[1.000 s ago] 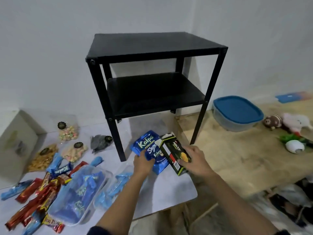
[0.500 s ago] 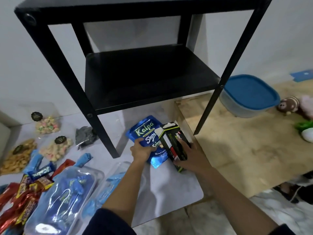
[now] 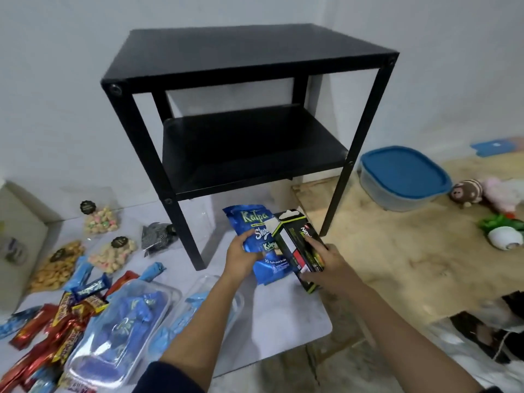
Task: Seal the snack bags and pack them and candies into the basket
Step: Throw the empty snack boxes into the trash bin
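Clear tray (image 3: 171,291) holds blue candies (image 3: 133,316); tub (image 3: 379,194) lidded.

The left hand (image 3: 241,255), gripping the blue Kalpa bag (image 3: 256,222), and the right hand (image 3: 329,268), gripping the black box (image 3: 292,236), fill the gap in front of the black side table (image 3: 255,49). Its front-left leg (image 3: 181,222) stands just left of them, its front-right leg (image 3: 338,194) just beyond the box. Leftward it's crowded: clear trays (image 3: 122,327), candy bars (image 3: 42,330), snack bags (image 3: 105,219). Open white board (image 3: 289,316) lies nearer the person, and wooden floor (image 3: 397,251) runs right to the blue-lidded container (image 3: 402,168).
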The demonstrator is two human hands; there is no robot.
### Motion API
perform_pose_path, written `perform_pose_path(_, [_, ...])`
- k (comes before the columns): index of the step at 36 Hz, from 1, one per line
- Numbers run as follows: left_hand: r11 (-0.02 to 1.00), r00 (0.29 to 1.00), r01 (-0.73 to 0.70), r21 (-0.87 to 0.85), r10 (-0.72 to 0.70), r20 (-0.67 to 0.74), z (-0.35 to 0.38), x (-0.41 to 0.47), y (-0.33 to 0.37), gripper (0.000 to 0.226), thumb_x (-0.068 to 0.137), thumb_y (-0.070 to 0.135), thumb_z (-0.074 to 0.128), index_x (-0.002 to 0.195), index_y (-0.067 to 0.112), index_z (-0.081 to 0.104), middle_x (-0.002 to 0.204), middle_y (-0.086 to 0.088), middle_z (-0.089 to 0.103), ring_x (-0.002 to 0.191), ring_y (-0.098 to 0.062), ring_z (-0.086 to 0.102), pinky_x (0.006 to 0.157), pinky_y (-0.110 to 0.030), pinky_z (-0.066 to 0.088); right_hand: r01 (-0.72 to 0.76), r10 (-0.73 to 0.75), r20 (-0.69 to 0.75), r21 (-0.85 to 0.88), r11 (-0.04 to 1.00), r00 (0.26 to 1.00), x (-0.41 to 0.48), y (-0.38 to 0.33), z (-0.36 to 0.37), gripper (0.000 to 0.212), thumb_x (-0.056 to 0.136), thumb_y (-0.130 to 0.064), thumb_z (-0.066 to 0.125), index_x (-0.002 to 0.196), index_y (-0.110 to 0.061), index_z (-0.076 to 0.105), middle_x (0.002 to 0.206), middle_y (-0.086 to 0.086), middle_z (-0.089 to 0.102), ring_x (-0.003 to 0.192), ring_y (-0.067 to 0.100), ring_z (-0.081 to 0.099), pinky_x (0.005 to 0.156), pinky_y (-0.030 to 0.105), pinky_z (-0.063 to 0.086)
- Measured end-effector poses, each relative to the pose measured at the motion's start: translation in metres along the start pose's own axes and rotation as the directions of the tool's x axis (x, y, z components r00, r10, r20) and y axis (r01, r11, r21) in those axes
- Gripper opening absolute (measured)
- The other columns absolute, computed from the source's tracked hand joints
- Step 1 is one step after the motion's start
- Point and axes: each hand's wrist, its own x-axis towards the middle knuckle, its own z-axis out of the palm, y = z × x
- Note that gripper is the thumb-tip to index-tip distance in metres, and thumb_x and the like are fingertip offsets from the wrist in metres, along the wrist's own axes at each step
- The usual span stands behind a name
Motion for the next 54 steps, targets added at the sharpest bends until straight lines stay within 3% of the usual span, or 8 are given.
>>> perform_pose_path(9, [0.984, 0.981, -0.166, 0.071, 0.172, -0.094, -0.015, -0.113, 0.037, 0.064, 0.074, -0.006, 0.071, 0.13, 0.018, 0.052, 0.136, -0.004, 0.046, 0.125, -0.019, 0.044, 0.101, -0.028, 0.039, 0.263, -0.265, 0.03, 0.059, 0.963, 0.964, -0.067, -0.016, -0.026, 0.087, 0.076, -0.02, 0.075, 0.144, -0.039, 0.024, 0.124, 0.001, 0.033, 0.103, 0.011, 0.042, 0.068, 0.003, 0.035])
perform_pose_path(15, [0.98, 0.948, -0.198, 0.016, 0.196, -0.253, -0.041, -0.208, 0.018, 0.059, 0.073, -0.005, 0.072, 0.116, 0.032, 0.055, 0.128, 0.001, 0.053, 0.122, -0.021, 0.05, 0.101, -0.037, 0.044, 0.404, -0.407, 0.153, 0.053, 0.913, 0.901, -0.121, -0.026, -0.007, 0.089, 0.076, -0.025, 0.075, 0.144, -0.043, 0.021, 0.121, -0.001, 0.031, 0.109, 0.012, 0.038, 0.087, 0.022, 0.037])
perform_pose_path(23, [0.976, 0.86, -0.191, -0.105, 0.115, -0.497, -0.115, -0.334, -0.025, 0.059, 0.073, -0.008, 0.072, 0.116, 0.029, 0.056, 0.125, -0.002, 0.055, 0.108, -0.018, 0.06, 0.086, -0.032, 0.055, 0.569, -0.546, 0.386, 0.063, 0.82, 0.744, -0.178, -0.082, 0.063, 0.086, 0.077, -0.024, 0.074, 0.143, -0.043, 0.022, 0.121, 0.001, 0.034, 0.105, 0.012, 0.044, 0.074, 0.007, 0.038])
perform_pose_path(28, [0.958, 0.733, -0.213, -0.192, 0.027, -0.68, -0.18, -0.412, -0.054, 0.06, 0.074, -0.017, 0.065, 0.123, 0.015, 0.053, 0.127, -0.01, 0.053, 0.099, -0.02, 0.061, 0.067, -0.016, 0.055, 0.686, -0.622, 0.509, 0.081, 0.723, 0.595, -0.22, -0.14, 0.14, 0.086, 0.074, -0.029, 0.075, 0.139, -0.051, 0.022, 0.124, 0.0, 0.035, 0.105, 0.014, 0.047, 0.088, 0.024, 0.041])
perform_pose_path(40, [0.974, 0.319, -0.083, -0.209, -0.173, -0.932, -0.339, -0.603, -0.161, 0.06, 0.072, -0.014, 0.068, 0.125, 0.009, 0.055, 0.122, -0.008, 0.056, 0.093, -0.006, 0.054, 0.065, 0.002, 0.041, 0.794, -0.591, 0.786, 0.237, 0.56, 0.182, -0.342, -0.271, 0.396, 0.087, 0.073, -0.028, 0.075, 0.14, -0.05, 0.023, 0.122, -0.002, 0.034, 0.11, 0.016, 0.045, 0.076, 0.016, 0.038])
perform_pose_path(43, [0.951, 0.116, -0.097, -0.293, -0.281, -0.953, -0.411, -0.679, -0.217, 0.059, 0.074, -0.016, 0.066, 0.127, 0.007, 0.054, 0.122, -0.007, 0.055, 0.09, -0.002, 0.054, 0.062, 0.002, 0.041, 0.821, -0.48, 0.877, 0.257, 0.51, 0.023, -0.411, -0.32, 0.517, 0.086, 0.075, -0.029, 0.074, 0.141, -0.048, 0.022, 0.122, -0.002, 0.033, 0.104, 0.013, 0.045, 0.069, 0.013, 0.042])
perform_pose_path(50, [0.922, 0.108, 0.012, -0.388, -0.387, -0.916, -0.435, -0.71, -0.261, 0.063, 0.073, -0.009, 0.071, 0.13, 0.01, 0.052, 0.136, -0.009, 0.048, 0.119, -0.016, 0.046, 0.075, -0.005, 0.036, 0.83, -0.419, 0.908, 0.249, 0.5, -0.02, -0.445, -0.337, 0.561, 0.088, 0.071, -0.022, 0.078, 0.143, -0.039, 0.029, 0.124, 0.005, 0.036, 0.109, 0.02, 0.049, 0.094, 0.027, 0.045])
perform_pose_path(54, [0.85, -0.01, -0.019, -0.526, -0.526, -0.85, -0.468, -0.747, -0.304, 0.064, 0.072, -0.01, 0.071, 0.13, 0.008, 0.051, 0.134, -0.012, 0.047, 0.116, -0.02, 0.049, 0.089, -0.026, 0.044, 0.85, -0.318, 0.945, 0.229, 0.473, -0.077, -0.478, -0.355, 0.639, 0.086, 0.072, -0.016, 0.075, 0.144, -0.03, 0.03, 0.124, 0.004, 0.027, 0.106, 0.016, 0.045, 0.089, 0.022, 0.044])
